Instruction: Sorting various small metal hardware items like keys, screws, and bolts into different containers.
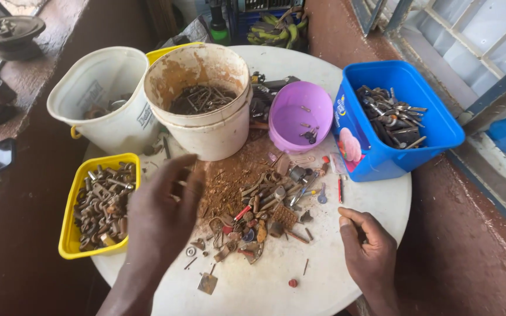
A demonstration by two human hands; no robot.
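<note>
Scrap metal, a rusty heap of bolts, brackets, keys and small fittings mixed with reddish dust, is spread over the middle of the round white table, in front of the dirty white bucket and the purple bowl. The heap is flanked by both hands. The left hand is held flat and open just above the table, its fingers spread and nothing gripped, with the heap lying immediately to its right, so it is seen to be the nearer one; the yellow tub of rusty parts sits just beyond it on the other side. The right hand is rested near the table edge, a little apart from the heap, its grip loosely curled; whether a small piece is pinched in it cannot be told. A blue tub of darker metal parts is set beyond it at the table's edge.
</note>
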